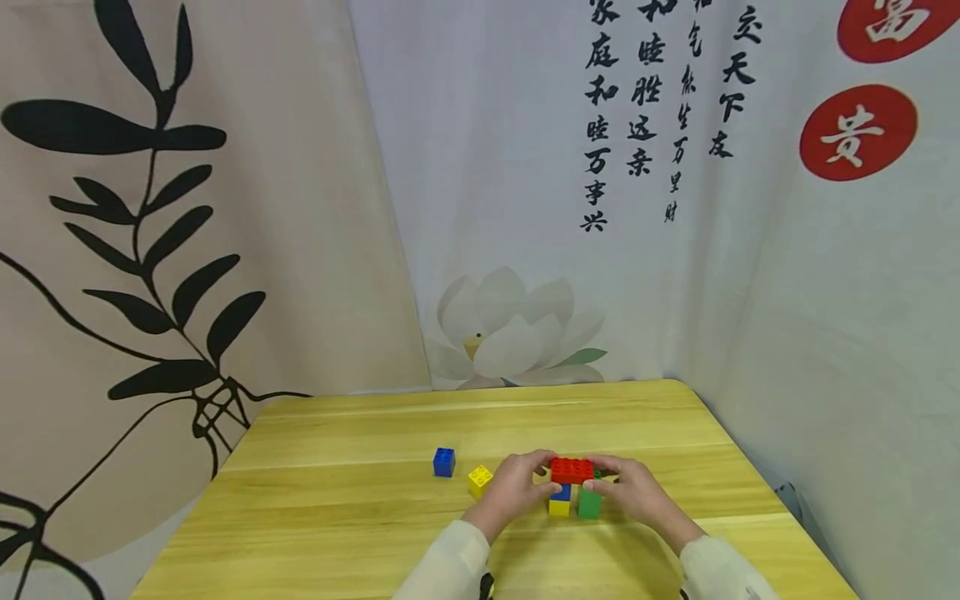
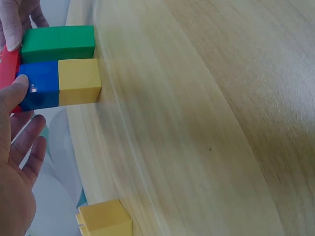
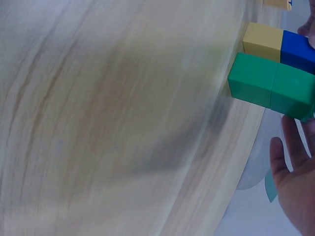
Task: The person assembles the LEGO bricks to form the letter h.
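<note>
A red toy building brick (image 1: 572,471) lies across the tops of two short stacks. The left stack is a blue brick (image 2: 40,84) on a yellow brick (image 2: 79,81); the right one is two green bricks (image 3: 271,84). My left hand (image 1: 517,483) grips the red brick's left end, its thumb overlapping the blue brick in the left wrist view. From the other side, my right hand (image 1: 633,490) pinches the right end, thumb in front and index finger behind. In the right wrist view the red brick is out of sight.
On the wooden table (image 1: 337,500), a loose yellow brick (image 1: 480,480) lies just left of my left hand. Farther left and back sits a loose blue brick (image 1: 444,462). A printed curtain (image 1: 525,208) hangs behind the table's far edge.
</note>
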{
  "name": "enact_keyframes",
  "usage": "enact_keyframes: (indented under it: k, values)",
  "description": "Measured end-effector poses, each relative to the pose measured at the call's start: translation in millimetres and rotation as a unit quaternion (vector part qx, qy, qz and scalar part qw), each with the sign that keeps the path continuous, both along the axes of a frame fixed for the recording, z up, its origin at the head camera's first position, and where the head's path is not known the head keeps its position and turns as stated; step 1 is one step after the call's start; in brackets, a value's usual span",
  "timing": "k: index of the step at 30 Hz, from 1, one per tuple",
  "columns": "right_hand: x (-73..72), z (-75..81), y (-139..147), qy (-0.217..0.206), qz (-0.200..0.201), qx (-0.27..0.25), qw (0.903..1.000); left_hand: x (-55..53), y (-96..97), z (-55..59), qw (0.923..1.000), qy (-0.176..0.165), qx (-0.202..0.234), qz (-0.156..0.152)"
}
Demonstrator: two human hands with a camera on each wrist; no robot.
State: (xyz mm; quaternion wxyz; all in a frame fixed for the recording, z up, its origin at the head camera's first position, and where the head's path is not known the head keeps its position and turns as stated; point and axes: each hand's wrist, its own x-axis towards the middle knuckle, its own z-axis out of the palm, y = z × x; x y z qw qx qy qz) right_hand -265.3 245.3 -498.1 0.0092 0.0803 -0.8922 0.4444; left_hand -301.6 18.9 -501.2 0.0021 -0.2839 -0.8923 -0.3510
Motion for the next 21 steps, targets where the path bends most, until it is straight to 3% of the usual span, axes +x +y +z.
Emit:
enact_keyframes:
  k: [8,16,21]
  values:
    - [0.8,-2.6,0.1,0.006,0.018,-0.007,0.9998,5.1,-1.6,0.2,0.9995,0.017,-0.026,0.006]
    - [-1.6,-3.9,1.1,0.006,0.03,-0.01,0.9995,3.0,-2.7,-0.6,0.9996,-0.003,0.028,-0.009]
    - [-2.4,-2.3,1.0,0.0,0.04,-0.001,0.9992,1.3,-3.9,-1.4,0.9991,-0.022,0.036,-0.009]
